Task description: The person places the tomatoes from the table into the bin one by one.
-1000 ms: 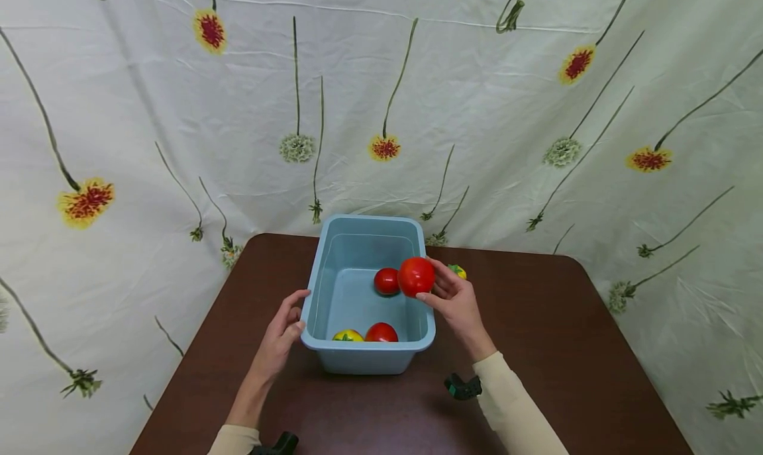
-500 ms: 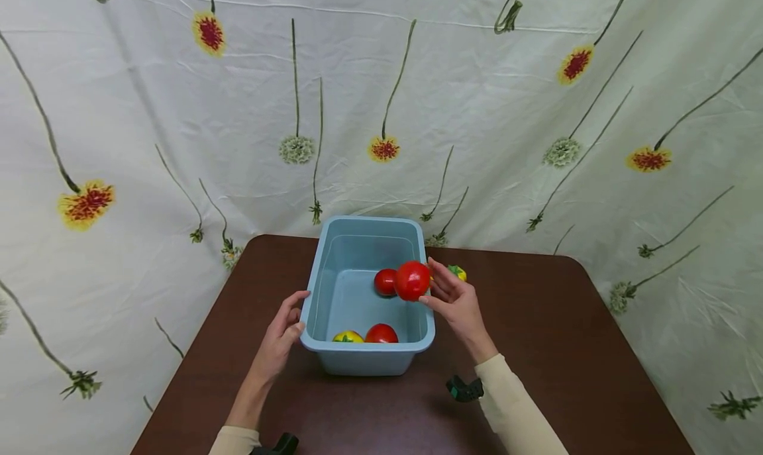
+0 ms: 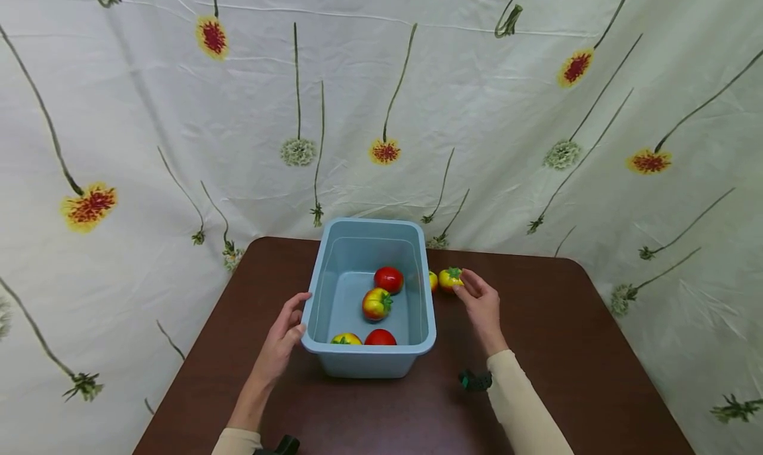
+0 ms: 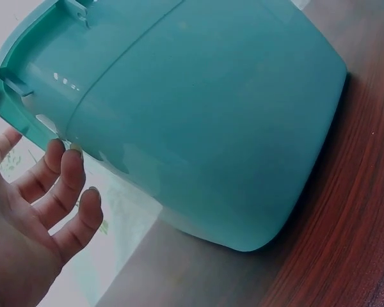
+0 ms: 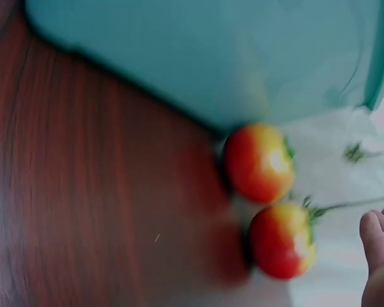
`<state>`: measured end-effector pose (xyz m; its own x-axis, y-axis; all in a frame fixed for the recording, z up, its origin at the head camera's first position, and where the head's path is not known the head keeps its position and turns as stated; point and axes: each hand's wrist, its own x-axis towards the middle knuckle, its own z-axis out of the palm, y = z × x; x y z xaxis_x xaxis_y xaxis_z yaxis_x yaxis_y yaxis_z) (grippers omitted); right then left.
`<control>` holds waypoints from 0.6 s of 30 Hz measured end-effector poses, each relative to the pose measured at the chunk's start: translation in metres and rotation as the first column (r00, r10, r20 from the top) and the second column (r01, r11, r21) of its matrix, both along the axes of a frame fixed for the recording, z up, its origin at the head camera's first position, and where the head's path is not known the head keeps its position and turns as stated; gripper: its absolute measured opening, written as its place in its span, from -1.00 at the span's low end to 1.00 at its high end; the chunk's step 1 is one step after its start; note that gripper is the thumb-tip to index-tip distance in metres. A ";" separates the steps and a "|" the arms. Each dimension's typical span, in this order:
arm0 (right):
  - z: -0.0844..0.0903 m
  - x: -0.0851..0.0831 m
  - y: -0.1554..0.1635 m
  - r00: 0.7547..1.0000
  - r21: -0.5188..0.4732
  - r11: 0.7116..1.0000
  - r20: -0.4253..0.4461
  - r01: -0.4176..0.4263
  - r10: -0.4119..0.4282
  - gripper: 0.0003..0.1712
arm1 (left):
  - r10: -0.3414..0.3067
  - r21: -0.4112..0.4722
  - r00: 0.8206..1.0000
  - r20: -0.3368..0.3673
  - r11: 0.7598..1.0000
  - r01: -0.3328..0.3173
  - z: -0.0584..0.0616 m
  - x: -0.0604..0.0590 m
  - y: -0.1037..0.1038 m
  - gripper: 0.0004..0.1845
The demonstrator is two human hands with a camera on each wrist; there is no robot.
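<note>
A light blue plastic bin (image 3: 372, 362) stands on the table. At its left side my left hand (image 3: 280, 336) grips the rim with thumb and index finger; the other fingers curl loosely beside the wall in the left wrist view. Inside lie several tomatoes, among them a red one (image 3: 389, 279) and a red-yellow one (image 3: 377, 304) with a green leafy top. Right of the bin are two more red-yellow tomatoes, one (image 5: 259, 163) against the bin wall and the other (image 3: 450, 280) beside it. My right hand (image 3: 481, 309) is at this outer tomato, fingers apart and extended, holding nothing.
The dark brown wooden table (image 3: 554, 349) extends on both sides of the bin. A white cloth (image 3: 357, 97) with printed flowers hangs right behind the table's far edge. Dark straps with small devices (image 3: 475, 380) sit at both wrists.
My right hand has let go of the red-yellow tomato, which now lies in the bin, and has moved right to a tomato on the table. The left hand has stayed at the rim.
</note>
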<state>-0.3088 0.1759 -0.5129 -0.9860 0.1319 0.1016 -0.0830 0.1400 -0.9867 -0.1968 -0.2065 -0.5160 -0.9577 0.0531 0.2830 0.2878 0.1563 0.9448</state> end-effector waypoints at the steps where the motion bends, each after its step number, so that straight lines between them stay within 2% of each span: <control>1: -0.003 -0.002 0.002 1.000 0.007 1.000 0.014 0.016 -0.016 -0.47 | -0.002 0.003 1.000 -0.001 1.000 0.002 0.000 0.000 0.000 -0.44; 10: -0.025 -0.024 0.014 0.989 0.085 0.992 0.107 0.092 -0.101 -0.39 | -0.009 0.001 1.000 -0.008 1.000 0.009 0.001 -0.001 0.001 -0.45; 18: -0.037 -0.039 0.013 0.971 0.158 0.982 0.197 0.106 -0.137 -0.25 | -0.007 0.001 1.000 0.022 1.000 0.007 0.001 0.000 0.000 -0.45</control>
<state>-0.3481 0.1893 -0.5498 -0.9651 0.2509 -0.0750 0.1464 0.2794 -0.9490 -0.1973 -0.2070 -0.5149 -0.9633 0.0595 0.2619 0.2681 0.1537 0.9511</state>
